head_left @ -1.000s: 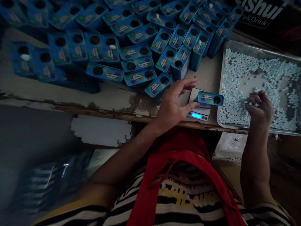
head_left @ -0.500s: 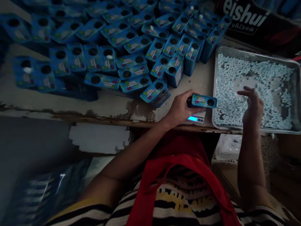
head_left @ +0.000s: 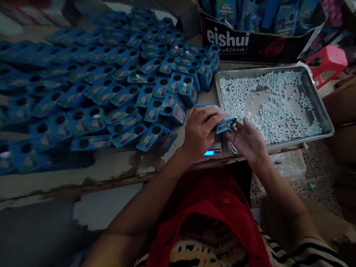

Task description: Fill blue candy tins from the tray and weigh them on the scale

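Through the head camera I count two hands, both at the near-left corner of the metal tray (head_left: 327,129), which I take as reference. Left hand (head_left: 198,128): fingers wrapped around one blue tin (head_left: 226,125), clasping it tipped with its top toward the tray. Right hand (head_left: 250,142): palm up, fingers loosely spread, fingertips at the tin's top end; I cannot tell whether they touch it. At least one white pellet shows at that end; how many are inside I cannot see.

One scale (head_left: 217,152), display lit blue, lies just left of the tray, under the tin; I cannot read the digits.

Tray: one, holding loose white and pale-blue pellets (head_left: 280,115), hundreds, too many to count, with bare patches between them.

Left of the tray: dozens of standing tins (head_left: 146,94), overlapping and partly blurred, no exact count. Round dark openings show in their tops; I note at least five with a white bit on top.

Behind the tray: one black carton (head_left: 261,48) holding several blue packs (head_left: 286,18). Right of the carton, beyond the tray: one red stool (head_left: 329,59).
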`<control>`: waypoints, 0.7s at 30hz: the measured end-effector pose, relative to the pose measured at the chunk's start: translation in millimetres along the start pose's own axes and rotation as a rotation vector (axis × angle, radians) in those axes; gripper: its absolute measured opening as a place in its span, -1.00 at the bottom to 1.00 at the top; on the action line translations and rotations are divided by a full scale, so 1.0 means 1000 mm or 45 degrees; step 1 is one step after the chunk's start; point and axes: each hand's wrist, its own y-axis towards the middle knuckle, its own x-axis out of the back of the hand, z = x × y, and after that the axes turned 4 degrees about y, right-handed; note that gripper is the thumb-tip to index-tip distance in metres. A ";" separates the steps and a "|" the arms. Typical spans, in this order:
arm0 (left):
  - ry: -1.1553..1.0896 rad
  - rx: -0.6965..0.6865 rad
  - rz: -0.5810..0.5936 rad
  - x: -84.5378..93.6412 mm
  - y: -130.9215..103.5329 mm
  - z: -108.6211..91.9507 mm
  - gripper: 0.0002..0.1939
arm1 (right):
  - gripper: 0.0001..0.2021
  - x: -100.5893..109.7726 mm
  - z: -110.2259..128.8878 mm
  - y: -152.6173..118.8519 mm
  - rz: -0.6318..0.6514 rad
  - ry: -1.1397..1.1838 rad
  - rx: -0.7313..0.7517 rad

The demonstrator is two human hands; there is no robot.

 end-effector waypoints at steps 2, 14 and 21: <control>-0.018 0.018 -0.029 -0.005 -0.007 0.003 -0.66 | -0.73 0.004 0.001 0.000 -0.021 0.090 -0.051; -0.759 0.841 -0.208 0.024 -0.005 -0.003 -0.48 | -0.56 0.023 0.043 0.007 -0.316 -1.756 1.067; -0.983 0.961 -0.159 0.107 0.010 0.004 -0.41 | -0.38 0.061 0.058 0.060 -0.322 -2.045 1.314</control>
